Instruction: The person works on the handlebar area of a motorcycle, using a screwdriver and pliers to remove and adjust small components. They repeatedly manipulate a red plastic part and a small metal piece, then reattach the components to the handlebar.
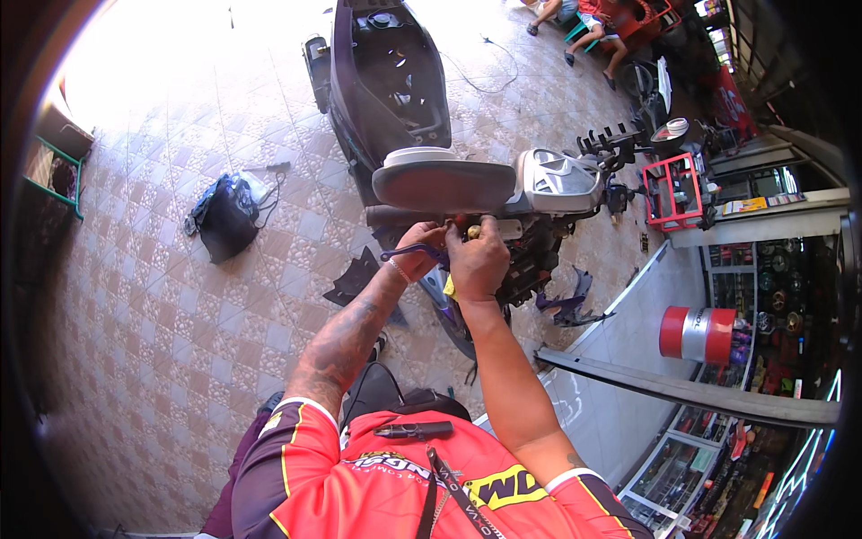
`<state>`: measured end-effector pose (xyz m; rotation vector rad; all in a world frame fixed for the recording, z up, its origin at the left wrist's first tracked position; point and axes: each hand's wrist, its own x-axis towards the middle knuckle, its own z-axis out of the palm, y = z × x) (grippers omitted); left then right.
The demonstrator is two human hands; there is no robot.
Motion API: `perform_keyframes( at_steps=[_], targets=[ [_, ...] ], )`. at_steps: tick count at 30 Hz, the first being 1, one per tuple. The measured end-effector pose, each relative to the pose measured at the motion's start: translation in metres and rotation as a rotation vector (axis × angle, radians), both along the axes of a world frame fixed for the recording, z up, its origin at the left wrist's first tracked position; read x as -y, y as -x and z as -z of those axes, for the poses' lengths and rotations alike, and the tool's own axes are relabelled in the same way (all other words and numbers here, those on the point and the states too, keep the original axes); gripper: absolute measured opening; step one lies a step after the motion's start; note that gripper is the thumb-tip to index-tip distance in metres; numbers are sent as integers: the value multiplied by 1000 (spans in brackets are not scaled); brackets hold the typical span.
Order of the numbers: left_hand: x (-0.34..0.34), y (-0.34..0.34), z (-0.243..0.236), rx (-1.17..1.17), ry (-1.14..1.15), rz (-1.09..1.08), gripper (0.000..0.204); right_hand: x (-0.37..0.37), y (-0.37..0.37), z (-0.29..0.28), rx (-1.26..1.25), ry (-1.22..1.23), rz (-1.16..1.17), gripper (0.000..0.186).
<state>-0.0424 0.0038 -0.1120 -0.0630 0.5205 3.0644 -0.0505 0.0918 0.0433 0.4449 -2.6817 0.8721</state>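
Observation:
A partly stripped scooter stands before me, with its dark seat shell (355, 108) at the far side. Both my hands are close together at its handlebar, just under an oval dark mirror (444, 186) with a white rim. My left hand (420, 244) has its fingers bent and pinched by the dark grip (384, 216); a blue-purple lever (411, 254) crosses over it. My right hand (478, 260) is closed beside it, next to a small round gold-coloured part (474, 232). What the fingertips of either hand hold is hidden.
Exposed scooter workings (534, 260) lie right of my hands. Loose dark panels (355, 277) and a purple fairing piece (573, 301) are on the tiled floor. A black bag (229, 220) lies left. At right stand a red-framed rack (673, 193), a red-and-silver drum (697, 334) and glass cases.

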Motion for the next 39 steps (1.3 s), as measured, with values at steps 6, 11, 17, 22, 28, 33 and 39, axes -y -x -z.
perform_keyframes(
  at_steps=[6,11,17,22,28,33,39],
  targets=[
    [-2,6,14,-4,50,-19,32,1,8,9,-22,45,24,31],
    [0,7,10,-65,27,-42,35,1,10,9,-18,56,-15,32],
    [6,4,-7,-67,43,-118,33,2,7,3,-11,-10,-16,33],
    [2,9,-9,120,94,-153,31,3,7,4,-10,-12,1,34],
    [1,14,1,179,84,-197,24,2,6,9,-22,-41,4,33],
    [5,22,2,37,405,-315,25,3,4,6,-42,-41,3,32],
    [12,33,7,60,609,-408,22,5,3,3,-25,-47,23,31]
  ],
)
